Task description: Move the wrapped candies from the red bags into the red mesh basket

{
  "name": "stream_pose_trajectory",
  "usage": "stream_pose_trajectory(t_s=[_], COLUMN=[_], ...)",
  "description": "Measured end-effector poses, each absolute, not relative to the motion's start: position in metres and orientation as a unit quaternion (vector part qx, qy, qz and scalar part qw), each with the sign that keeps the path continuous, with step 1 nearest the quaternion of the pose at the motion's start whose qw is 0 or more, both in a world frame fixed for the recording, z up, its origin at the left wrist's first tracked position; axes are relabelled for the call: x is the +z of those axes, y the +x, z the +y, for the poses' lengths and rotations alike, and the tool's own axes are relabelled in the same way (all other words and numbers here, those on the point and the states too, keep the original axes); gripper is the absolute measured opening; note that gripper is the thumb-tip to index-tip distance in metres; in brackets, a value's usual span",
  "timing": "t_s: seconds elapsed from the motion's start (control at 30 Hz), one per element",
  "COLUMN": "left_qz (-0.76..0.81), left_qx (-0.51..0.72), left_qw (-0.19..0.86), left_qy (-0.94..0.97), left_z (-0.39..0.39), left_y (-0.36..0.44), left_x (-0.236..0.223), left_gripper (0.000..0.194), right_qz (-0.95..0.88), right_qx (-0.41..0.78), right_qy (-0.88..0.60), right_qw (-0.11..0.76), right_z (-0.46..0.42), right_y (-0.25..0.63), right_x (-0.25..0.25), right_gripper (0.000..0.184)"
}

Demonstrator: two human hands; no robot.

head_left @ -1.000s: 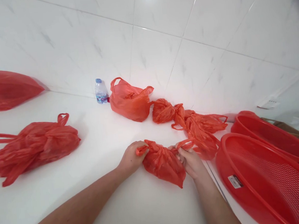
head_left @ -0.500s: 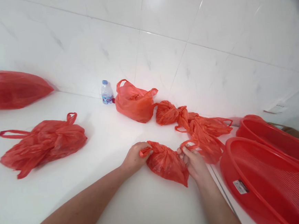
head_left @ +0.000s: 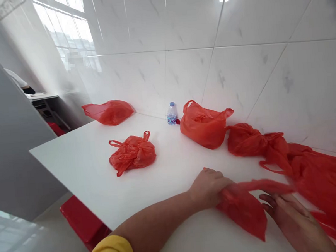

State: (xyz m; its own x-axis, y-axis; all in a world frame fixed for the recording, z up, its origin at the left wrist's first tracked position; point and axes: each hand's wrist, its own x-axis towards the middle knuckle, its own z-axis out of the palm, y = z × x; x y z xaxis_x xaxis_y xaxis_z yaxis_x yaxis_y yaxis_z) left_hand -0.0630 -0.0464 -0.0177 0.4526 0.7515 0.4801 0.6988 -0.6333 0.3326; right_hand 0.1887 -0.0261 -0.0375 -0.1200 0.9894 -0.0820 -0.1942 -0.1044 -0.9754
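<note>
A small red plastic bag [head_left: 247,215] lies between my hands above the white table, its lower corner hanging towards me. My left hand [head_left: 210,188] is closed on the gathered top of the bag, and a bit of red pokes out above the knuckles. My right hand [head_left: 294,217] has its fingers loosely curled at the bag's handle [head_left: 273,185], which stretches across from the left hand. Motion blurs the handle and the right fingers. Beyond my right hand lie more knotted red bags [head_left: 326,179].
On the white table [head_left: 83,163] are a tied red bag [head_left: 133,152], a puffed red bag [head_left: 110,113], a water bottle [head_left: 172,114] and an upright red bag [head_left: 204,125] by the tiled wall. A red stool [head_left: 80,220] stands below the left edge. Part of a person [head_left: 17,79] shows far left.
My view has swung left and up, bringing in the window reflection, the table's left edge and the stool, while the red baskets have left view. One handle is now drawn out between my hands.
</note>
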Motion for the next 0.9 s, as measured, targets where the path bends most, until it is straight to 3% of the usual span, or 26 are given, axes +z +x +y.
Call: stream_pose_trajectory(t_s=[0.17,0.43,0.5,0.6,0.73,0.8,0.9], left_qz=[0.576,0.753,0.796,0.756,0.632,0.637,0.690], left_qx=[0.311,0.301,0.303,0.227,0.104,0.076,0.061], left_qw=[0.005,-0.065,-0.095,-0.156,-0.113,-0.099,-0.121], left_qy=[0.756,0.581,0.516,0.593,0.759,0.761,0.711], left_z=[-0.051,-0.102,-0.115,-0.130,-0.134,-0.128,-0.116], left_y=[-0.097,-0.187,-0.202,-0.216,-0.237,-0.249,-0.264], left_x=[0.006,0.035,0.036,0.025,-0.002,-0.012,-0.019], left_gripper=[0.044,0.031,0.044,0.067,0.050,0.040,0.040], right_qz=[-0.421,-0.432,-0.445,-0.466,-0.486,-0.496,-0.512], right_qx=[0.603,0.607,0.594,0.579,0.573,0.570,0.564], right_qy=[-0.479,-0.507,-0.507,-0.497,-0.478,-0.475,-0.476], right_qw=[0.479,0.433,0.437,0.448,0.454,0.450,0.440], right_z=[-0.015,-0.017,-0.021,-0.027,-0.031,-0.032,-0.033], right_y=[0.198,0.187,0.181,0.172,0.165,0.164,0.163], right_x=[-0.049,-0.056,-0.051,-0.040,-0.032,-0.031,-0.029], right_gripper=[0.046,0.051,0.049,0.042,0.034,0.031,0.027])
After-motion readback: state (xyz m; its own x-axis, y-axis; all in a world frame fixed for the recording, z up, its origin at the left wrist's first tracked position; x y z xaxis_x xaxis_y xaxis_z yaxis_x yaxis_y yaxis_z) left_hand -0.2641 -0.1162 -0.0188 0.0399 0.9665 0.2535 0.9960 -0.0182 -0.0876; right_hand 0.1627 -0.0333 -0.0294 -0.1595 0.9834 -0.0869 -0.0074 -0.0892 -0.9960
